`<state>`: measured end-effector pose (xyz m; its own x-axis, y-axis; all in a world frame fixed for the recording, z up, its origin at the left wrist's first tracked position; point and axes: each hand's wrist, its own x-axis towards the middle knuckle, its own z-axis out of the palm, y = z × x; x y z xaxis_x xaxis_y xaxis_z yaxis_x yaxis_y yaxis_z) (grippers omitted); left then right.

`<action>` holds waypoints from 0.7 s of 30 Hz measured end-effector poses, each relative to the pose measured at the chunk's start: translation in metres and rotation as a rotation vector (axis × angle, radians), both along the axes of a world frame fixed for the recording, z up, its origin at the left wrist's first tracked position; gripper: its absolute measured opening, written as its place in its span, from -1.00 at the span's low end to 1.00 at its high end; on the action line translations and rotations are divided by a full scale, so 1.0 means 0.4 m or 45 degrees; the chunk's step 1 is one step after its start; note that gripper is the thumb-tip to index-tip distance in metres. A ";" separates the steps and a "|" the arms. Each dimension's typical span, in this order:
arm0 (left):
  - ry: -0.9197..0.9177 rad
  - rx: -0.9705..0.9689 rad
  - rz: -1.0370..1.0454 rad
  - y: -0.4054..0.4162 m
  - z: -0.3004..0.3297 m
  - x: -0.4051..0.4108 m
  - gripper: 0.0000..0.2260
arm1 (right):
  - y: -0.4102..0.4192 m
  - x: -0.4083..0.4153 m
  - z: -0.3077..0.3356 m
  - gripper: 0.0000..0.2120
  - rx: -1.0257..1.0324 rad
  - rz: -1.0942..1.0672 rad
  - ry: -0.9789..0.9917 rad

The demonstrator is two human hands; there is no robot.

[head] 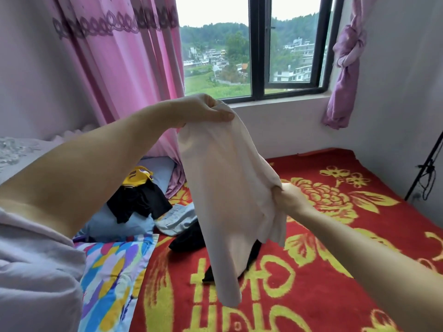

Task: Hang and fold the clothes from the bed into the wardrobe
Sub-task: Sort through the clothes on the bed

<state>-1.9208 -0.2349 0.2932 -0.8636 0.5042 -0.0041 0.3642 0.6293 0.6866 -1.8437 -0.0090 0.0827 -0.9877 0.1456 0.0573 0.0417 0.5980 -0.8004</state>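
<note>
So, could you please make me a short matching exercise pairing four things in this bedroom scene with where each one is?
Things:
1. pale pink garment
2. black top
3. purple curtain
4. red blanket

Places:
A. knotted up right of the window
B. spread over the bed
C. held up in both hands
D. lying on the blue pillow

Pairs: 1-C, 2-D, 3-A, 4-B

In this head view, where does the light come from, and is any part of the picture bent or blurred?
Head view: daylight enters through the window, so the pale garment held in front of it looks softly backlit. The wide lens bows the window frame and the walls near the edges. The left hand and right hand look slightly soft, and the sky is washed out.
</note>
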 end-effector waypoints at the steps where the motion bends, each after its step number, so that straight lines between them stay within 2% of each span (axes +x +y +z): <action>1: 0.046 -0.049 -0.003 0.018 -0.016 -0.011 -0.66 | 0.043 0.003 0.003 -0.46 0.044 -0.055 0.044; 3: 0.111 -0.126 -0.014 0.062 -0.053 -0.040 -0.60 | 0.129 0.010 0.005 -0.39 0.126 -0.169 0.134; 5: 0.118 -0.146 -0.045 0.119 -0.092 -0.076 -0.70 | 0.216 0.018 0.001 -0.42 0.158 -0.280 0.178; 7: 0.129 -0.167 -0.063 0.193 -0.129 -0.113 -0.79 | 0.308 0.020 -0.001 -0.55 0.255 -0.354 0.156; 11: 0.304 -0.144 -0.085 0.391 -0.183 -0.165 -0.76 | 0.512 0.021 0.003 -0.76 0.607 -0.487 0.013; 13: 0.388 -0.048 -0.073 0.482 -0.199 -0.173 -0.70 | 0.608 0.032 0.019 -0.83 0.664 -0.578 0.002; 16: 0.490 0.171 -0.115 0.570 -0.204 -0.160 -0.60 | 0.699 0.058 0.074 -0.79 0.707 -0.622 0.118; 18: 0.511 0.253 -0.146 0.590 -0.204 -0.151 -0.62 | 0.727 0.075 0.104 -0.71 0.705 -0.612 0.197; 21: 0.437 0.127 -0.180 0.560 -0.251 -0.153 -0.60 | 0.726 0.099 0.088 -0.66 0.758 -0.464 0.094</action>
